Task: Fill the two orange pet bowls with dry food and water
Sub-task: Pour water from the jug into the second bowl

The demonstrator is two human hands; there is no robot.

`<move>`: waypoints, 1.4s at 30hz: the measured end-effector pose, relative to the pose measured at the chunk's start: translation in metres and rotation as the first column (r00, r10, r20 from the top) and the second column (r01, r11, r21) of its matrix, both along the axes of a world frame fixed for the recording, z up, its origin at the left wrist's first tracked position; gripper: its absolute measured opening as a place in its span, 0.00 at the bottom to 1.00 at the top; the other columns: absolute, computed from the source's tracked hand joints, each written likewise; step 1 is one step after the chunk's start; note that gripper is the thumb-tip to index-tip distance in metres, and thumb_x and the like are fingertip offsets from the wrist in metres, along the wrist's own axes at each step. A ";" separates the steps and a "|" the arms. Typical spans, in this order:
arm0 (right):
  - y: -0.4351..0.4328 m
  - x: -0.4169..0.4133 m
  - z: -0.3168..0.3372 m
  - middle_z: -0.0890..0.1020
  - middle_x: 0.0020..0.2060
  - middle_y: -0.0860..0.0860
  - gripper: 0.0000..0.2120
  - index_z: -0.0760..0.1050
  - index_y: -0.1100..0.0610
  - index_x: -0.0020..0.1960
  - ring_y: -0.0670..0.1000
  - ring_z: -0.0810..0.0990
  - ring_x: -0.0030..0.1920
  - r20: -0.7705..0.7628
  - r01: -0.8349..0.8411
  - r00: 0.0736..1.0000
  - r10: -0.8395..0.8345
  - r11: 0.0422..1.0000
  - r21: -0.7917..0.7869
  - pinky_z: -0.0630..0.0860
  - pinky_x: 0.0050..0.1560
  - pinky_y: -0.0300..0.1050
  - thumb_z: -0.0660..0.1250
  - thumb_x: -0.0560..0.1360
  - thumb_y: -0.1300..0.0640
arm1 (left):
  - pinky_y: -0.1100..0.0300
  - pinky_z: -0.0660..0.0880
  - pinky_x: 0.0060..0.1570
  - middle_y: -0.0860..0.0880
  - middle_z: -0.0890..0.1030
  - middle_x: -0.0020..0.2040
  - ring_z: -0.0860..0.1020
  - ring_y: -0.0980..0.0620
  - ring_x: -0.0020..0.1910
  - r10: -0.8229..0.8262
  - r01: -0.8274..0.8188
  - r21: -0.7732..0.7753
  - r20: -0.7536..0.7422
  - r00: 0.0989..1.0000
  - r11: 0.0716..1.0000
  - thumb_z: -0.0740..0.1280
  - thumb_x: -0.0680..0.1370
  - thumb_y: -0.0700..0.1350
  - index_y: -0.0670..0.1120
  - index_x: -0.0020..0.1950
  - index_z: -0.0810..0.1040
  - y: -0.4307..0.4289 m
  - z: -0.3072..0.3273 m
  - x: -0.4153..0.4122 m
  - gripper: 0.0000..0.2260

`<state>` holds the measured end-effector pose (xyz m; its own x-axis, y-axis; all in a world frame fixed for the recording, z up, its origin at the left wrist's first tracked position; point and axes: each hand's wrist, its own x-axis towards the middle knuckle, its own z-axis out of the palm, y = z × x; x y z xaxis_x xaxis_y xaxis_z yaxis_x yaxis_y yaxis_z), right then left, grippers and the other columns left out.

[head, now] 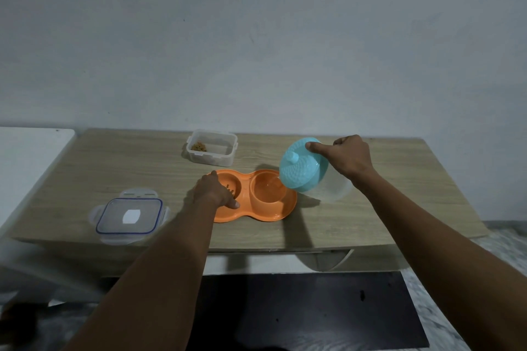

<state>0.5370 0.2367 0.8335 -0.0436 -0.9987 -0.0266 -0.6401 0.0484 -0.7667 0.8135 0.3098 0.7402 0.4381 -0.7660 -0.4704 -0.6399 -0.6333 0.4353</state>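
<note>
**Food is in, water is going in**

We judge the task to be in its second half. The orange plastic double pet feeder [256,215] sits near the middle of the pale wood-grain table [114,162], towards its front edge. Its left bowl [236,184] already shows some brown dry kibble [229,187], though the hand over it hides how much. The clear rectangular plastic container [212,151] stands open behind the feeder with only a small heap of kibble left in one corner. Its clear square lid with a blue seal [129,215] lies well apart at the front left. So the dry-food part looks done.

The water part looks to be in hand. The right bowl [268,188] shows a faint sheen at its bottom, which we take for water (we cannot tell the level). What we think is left is topping up that bowl and setting the jug down.

The right hand [349,157] grips the translucent plastic jug [333,188] from above. Its fingers are curled round the top and its thumb is stretched along the teal domed lid [299,168]. The jug is tipped steeply to the left, its lid end hanging just over the right bowl's far rim. The right arm reaches in from the lower right, nearly straight.

The left hand [214,191] lies palm down on the feeder's left end, partly over the left bowl. Its fingers are relaxed and pressing, not wrapped round anything we can see, apparently to steady the feeder.
</note>
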 end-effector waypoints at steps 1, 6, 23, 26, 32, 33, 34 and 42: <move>0.000 0.000 0.000 0.69 0.24 0.50 0.29 0.69 0.57 0.27 0.50 0.68 0.29 -0.001 0.001 1.000 -0.001 1.000 -0.002 0.65 0.35 0.50 0.80 0.63 0.37 | 0.45 0.67 0.67 0.44 0.62 0.78 0.64 0.40 0.75 0.002 -0.002 0.000 -0.001 1.000 1.000 0.83 0.61 0.46 0.47 0.80 0.55 0.000 0.000 0.000 0.55; 0.001 0.000 0.002 0.70 0.24 0.50 0.28 0.69 0.57 0.26 0.50 0.68 0.29 -0.004 -0.001 1.000 0.001 1.000 -0.008 0.65 0.35 0.50 0.80 0.64 0.38 | 0.44 0.67 0.67 0.44 0.61 0.78 0.63 0.40 0.75 -0.005 0.005 0.005 0.013 1.000 1.000 0.83 0.61 0.47 0.47 0.80 0.54 0.000 -0.001 0.000 0.55; -0.002 -0.002 0.003 0.73 0.27 0.54 0.28 0.71 0.58 0.27 0.51 0.70 0.31 -0.013 -0.010 1.000 0.009 1.000 -0.027 0.67 0.36 0.50 0.79 0.62 0.37 | 0.45 0.68 0.67 0.44 0.61 0.78 0.62 0.41 0.76 -0.018 0.018 0.011 0.018 1.000 1.000 0.83 0.61 0.48 0.47 0.80 0.53 0.000 0.000 0.001 0.56; -0.002 -0.003 0.003 0.72 0.26 0.53 0.28 0.71 0.59 0.27 0.51 0.70 0.30 -0.014 -0.009 1.000 0.008 1.000 -0.028 0.67 0.36 0.50 0.79 0.61 0.36 | 0.46 0.67 0.68 0.43 0.61 0.78 0.62 0.41 0.76 -0.021 0.020 0.012 0.023 1.000 1.000 0.83 0.61 0.49 0.47 0.80 0.52 -0.001 0.000 0.001 0.56; -0.001 -0.004 0.005 0.71 0.25 0.52 0.28 0.70 0.58 0.27 0.50 0.69 0.30 0.001 -0.008 1.000 0.008 1.000 -0.028 0.66 0.35 0.49 0.80 0.63 0.38 | 0.45 0.67 0.68 0.44 0.61 0.78 0.62 0.41 0.76 -0.010 0.010 0.010 0.012 1.000 1.000 0.83 0.61 0.48 0.47 0.80 0.53 -0.001 -0.001 0.001 0.56; 0.000 -0.005 0.005 0.70 0.25 0.51 0.28 0.70 0.58 0.27 0.50 0.68 0.29 0.013 -0.006 1.000 0.006 1.000 -0.023 0.66 0.35 0.49 0.80 0.64 0.38 | 0.45 0.67 0.68 0.44 0.61 0.78 0.62 0.41 0.76 -0.005 0.005 0.007 0.007 1.000 1.000 0.83 0.61 0.48 0.47 0.80 0.53 -0.001 -0.001 0.001 0.56; 0.000 -0.006 0.004 0.70 0.24 0.50 0.27 0.70 0.58 0.27 0.49 0.68 0.29 0.028 -0.004 1.000 0.004 1.000 -0.014 0.65 0.35 0.48 0.80 0.64 0.39 | 0.45 0.67 0.68 0.44 0.62 0.78 0.62 0.41 0.76 -0.003 0.003 0.005 0.007 1.000 1.000 0.83 0.61 0.48 0.47 0.80 0.53 -0.001 -0.001 0.001 0.56; 0.000 -0.017 -0.011 0.71 0.27 0.52 0.27 0.68 0.56 0.26 0.52 0.70 0.33 0.188 0.067 0.979 -0.075 0.997 0.049 0.66 0.36 0.49 0.81 0.64 0.40 | 0.44 0.67 0.68 0.44 0.61 0.78 0.62 0.40 0.75 0.006 -0.006 0.006 0.008 1.000 1.000 0.83 0.61 0.48 0.48 0.80 0.52 -0.002 -0.004 0.001 0.56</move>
<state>0.5205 0.2370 0.8220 -0.1044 -0.9911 -0.0831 -0.4776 0.1232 -0.8699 0.8143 0.3076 0.7364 0.4464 -0.7606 -0.4713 -0.6393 -0.6397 0.4267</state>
